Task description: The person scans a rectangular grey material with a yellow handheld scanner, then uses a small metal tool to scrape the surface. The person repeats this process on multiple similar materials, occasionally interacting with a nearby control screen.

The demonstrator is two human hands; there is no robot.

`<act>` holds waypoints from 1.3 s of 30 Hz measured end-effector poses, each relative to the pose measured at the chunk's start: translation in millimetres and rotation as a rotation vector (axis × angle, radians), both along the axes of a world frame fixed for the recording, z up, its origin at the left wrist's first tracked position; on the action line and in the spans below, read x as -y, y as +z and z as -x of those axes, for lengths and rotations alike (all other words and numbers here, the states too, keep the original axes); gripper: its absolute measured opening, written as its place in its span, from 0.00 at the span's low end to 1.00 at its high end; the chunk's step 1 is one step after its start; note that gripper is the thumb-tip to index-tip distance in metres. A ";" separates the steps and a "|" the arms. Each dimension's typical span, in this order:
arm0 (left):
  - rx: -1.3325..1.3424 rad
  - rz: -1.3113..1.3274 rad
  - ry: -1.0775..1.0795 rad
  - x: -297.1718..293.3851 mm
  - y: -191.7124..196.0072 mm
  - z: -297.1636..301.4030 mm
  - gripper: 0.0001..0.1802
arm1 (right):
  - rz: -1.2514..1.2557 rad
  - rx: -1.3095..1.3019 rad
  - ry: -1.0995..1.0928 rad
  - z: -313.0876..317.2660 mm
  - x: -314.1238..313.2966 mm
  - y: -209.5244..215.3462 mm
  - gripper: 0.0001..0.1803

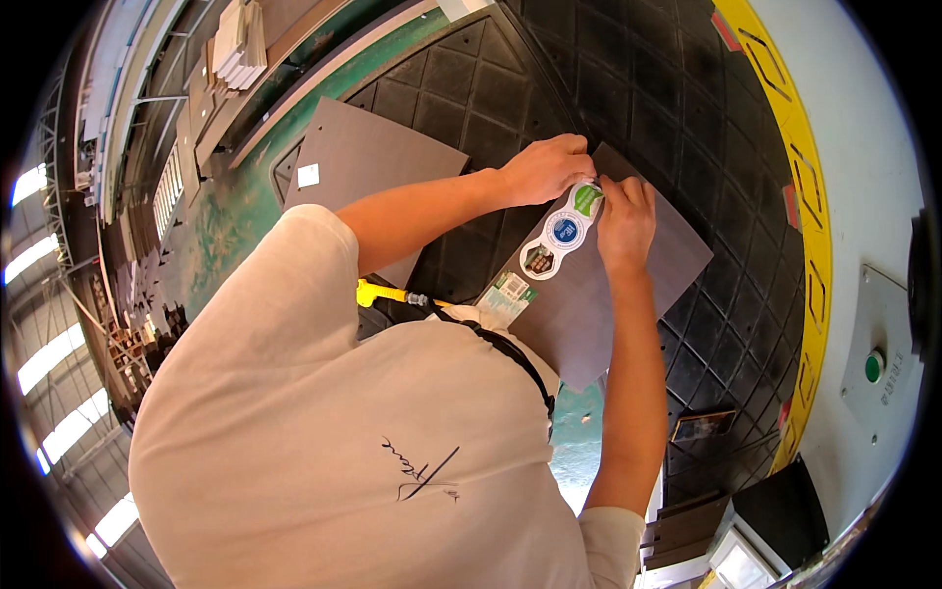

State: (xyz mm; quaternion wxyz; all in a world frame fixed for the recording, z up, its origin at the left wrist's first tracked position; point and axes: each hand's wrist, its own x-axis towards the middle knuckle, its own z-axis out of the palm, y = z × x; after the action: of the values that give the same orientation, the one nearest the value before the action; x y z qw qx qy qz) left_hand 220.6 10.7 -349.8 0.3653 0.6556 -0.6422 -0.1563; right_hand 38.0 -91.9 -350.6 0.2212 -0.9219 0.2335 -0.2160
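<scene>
A long white label [564, 231] made of three joined rounds, with green, blue and a picture on it, lies over a dark brown board [628, 285]. My left hand [545, 169] is closed at the far end of the label, its fingertips pinched at the edge. Just to its right, my right hand [626, 224] is also closed, with thumb and fingers pinching the same end. The exact grip of the fingertips is partly hidden. Closer to my body, a smaller green and white label [510, 297] is on the board's left edge.
A second brown board [368, 157] with a white sticker lies at the left on black quilted matting [451, 79]. A yellow-handled tool [381, 293] is by my waist. At the right are a yellow slotted strip [812, 245] and a grey machine panel with a green button [874, 367].
</scene>
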 end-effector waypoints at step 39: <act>-0.016 0.021 0.024 -5.5 -13.3 6.7 0.05 | -0.106 0.029 -0.070 12.3 -10.7 4.6 0.15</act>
State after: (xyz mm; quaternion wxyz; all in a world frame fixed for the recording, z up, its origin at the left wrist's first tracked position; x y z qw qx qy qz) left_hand 213.9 16.1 -363.1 0.3793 0.6578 -0.6331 -0.1504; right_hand 25.7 -81.2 -346.0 0.2654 -0.8969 0.2734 -0.2244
